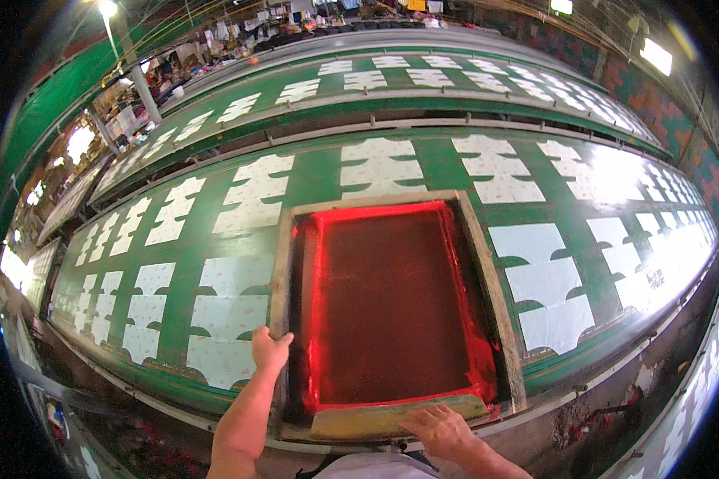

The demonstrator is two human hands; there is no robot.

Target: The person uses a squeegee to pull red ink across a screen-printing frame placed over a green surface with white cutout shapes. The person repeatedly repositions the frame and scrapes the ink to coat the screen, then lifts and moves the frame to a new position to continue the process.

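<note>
A wooden-framed printing screen (487, 291) lies on the green table in front of me, its dark mesh bordered by wet red ink (319, 271). My left hand (271, 350) grips the frame's left rail, with the thumb over the inner side. At the near end of the screen, a wide yellowish squeegee (351, 421) lies across the mesh, with red ink along its far edge. My right hand (439, 431) is closed over the squeegee right of its middle; part of its grip is hidden. Pale cut fabric pieces (225, 315) with small faint prints lie left of the screen.
Plain pale fabric pieces (543, 281) lie right of the screen on the long green table (188, 263). A metal rail (615, 369) edges the near side. Beyond stands another green table (280, 112) with fabric rows. A post (145, 94) rises at the far left.
</note>
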